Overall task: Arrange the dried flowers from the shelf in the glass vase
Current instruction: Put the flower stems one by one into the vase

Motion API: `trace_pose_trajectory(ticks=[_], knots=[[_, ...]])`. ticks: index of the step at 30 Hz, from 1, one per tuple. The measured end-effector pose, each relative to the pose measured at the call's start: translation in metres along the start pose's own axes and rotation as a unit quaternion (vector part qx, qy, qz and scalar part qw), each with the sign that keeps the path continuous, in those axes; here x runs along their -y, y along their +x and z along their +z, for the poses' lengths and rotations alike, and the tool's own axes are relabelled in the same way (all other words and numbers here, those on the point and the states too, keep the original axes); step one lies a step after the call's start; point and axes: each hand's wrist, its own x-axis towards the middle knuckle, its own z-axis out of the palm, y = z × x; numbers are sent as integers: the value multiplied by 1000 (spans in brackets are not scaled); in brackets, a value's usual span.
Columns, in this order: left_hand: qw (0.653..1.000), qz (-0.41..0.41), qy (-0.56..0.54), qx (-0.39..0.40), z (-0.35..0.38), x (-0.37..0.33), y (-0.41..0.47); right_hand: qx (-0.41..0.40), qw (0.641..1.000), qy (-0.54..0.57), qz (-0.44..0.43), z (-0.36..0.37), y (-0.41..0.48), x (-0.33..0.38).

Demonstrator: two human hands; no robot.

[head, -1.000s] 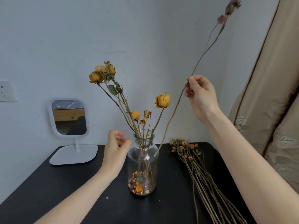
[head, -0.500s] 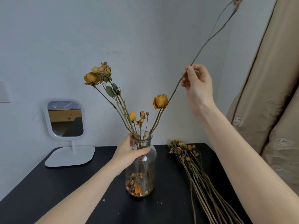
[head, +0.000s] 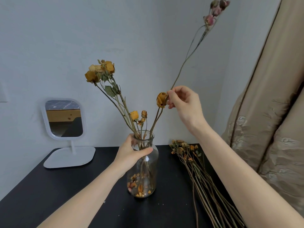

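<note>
Where the black table [head: 49, 195] meets the wall, a white stand mirror [head: 65, 119] occupies the far left. A glass vase [head: 144, 170] stands upright at the table's centre and holds several yellow dried roses [head: 162, 99], with loose petals in its base. A bundle of dried flowers [head: 197, 170] lies flat on the table just right of the vase. The left hand [head: 130, 153] grips the vase neck, thumb across the front. The right hand [head: 184, 102] pinches a long pink-budded stem [head: 209, 19] between thumb and fingertips, and the stem's lower part runs down toward the vase mouth.
</note>
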Motion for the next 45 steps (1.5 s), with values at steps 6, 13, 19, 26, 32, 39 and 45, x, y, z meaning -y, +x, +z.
trace_pose_trajectory(ticks=[6,13,19,26,32,39,45], knots=[[1000,6,-7,1,0,-1,-1,81,985,-135,64,6,-14,-17],[1000,3,7,-5,1,2,0,102,983,-92,126,15,-17,-24],[1000,11,12,-8,2,5,3,105,983,-99,112,15,-16,-29],[999,23,4,-29,5,3,5,119,983,-74,118,10,-17,-34],[999,25,-8,-34,7,4,5,122,983,-69,121,15,-21,-43],[998,34,-14,-45,8,4,4,113,983,-57,132,17,-21,-49],[998,40,-17,-55,10,0,-6,113,980,-21,161,13,-26,-49]])
